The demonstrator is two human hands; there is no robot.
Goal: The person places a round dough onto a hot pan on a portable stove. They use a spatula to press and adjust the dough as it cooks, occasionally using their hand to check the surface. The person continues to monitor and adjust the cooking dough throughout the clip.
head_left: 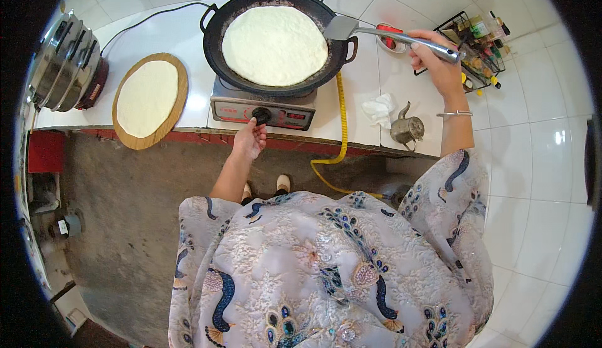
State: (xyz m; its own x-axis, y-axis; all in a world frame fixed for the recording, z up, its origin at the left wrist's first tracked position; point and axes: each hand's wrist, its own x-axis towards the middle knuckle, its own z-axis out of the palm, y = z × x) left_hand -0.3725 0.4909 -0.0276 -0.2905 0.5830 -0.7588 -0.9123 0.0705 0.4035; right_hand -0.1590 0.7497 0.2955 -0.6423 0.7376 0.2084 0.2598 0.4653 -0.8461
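Note:
A large round flatbread [274, 46] lies pale and flat in a black two-handled wok [213, 47], which stands on a gas stove [295, 111]. With its fingers closed on the black stove knob [261, 116], my left hand [251, 136] is at the front of the stove. My right hand [433, 59] grips the handle of a metal spatula [342, 28]. The spatula's blade is over the wok's right rim, by the bread's edge; whether it touches the bread I cannot tell. Left of the stove, a second round of dough [148, 97] rests on a round wooden board [139, 142].
A stacked steamer [59, 66] stands at the far left. On the right are a small metal oil pot [407, 128], a crumpled white cloth or tissue [379, 108], a bowl with something red [392, 37] and a bottle rack [476, 53]. A yellow hose [342, 116] hangs over the counter edge.

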